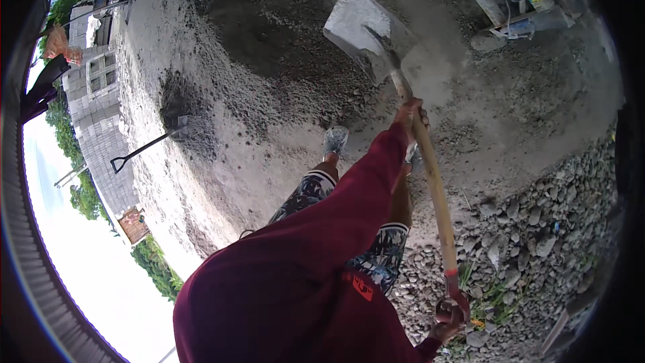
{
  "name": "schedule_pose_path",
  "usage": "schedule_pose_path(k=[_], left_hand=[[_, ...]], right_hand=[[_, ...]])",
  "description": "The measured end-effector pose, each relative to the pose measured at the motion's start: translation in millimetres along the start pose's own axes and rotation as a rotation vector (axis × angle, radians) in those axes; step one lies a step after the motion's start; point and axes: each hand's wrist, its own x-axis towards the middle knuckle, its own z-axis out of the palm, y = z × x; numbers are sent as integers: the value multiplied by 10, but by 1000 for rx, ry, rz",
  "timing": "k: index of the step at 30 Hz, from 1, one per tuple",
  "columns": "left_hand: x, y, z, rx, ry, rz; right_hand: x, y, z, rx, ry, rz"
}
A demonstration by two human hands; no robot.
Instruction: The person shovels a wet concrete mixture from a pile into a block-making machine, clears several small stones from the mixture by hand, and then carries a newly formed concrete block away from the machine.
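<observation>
Head view: we are gripping a long wooden-shafted shovel (435, 188), our right hand (450, 327) clasping its reddish handle end (451, 285), our left hand (410, 115), nearer the square grey metal blade (359, 20), wrapping the shaft, which is slanting forward and leftward over grey gravelly ground (487, 138).

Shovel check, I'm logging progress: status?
Left hand round shovel shaft; right hand at its near end. Blade over grey ground. Second shovel off left, clear of blade.
</observation>
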Motion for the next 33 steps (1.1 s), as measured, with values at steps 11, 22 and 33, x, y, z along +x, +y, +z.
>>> schedule_pose_path(k=[11, 22, 33], left_hand=[[-442, -1496, -1632, -201, 429, -313], [203, 2040, -4119, 27, 599, -150], [-873, 3474, -3634, 403, 870, 360]], right_hand=[[61, -121, 828, -377, 159, 48], [-1295, 1582, 2399, -197, 60, 271], [-1514, 1290, 2927, 0, -349, 700]])
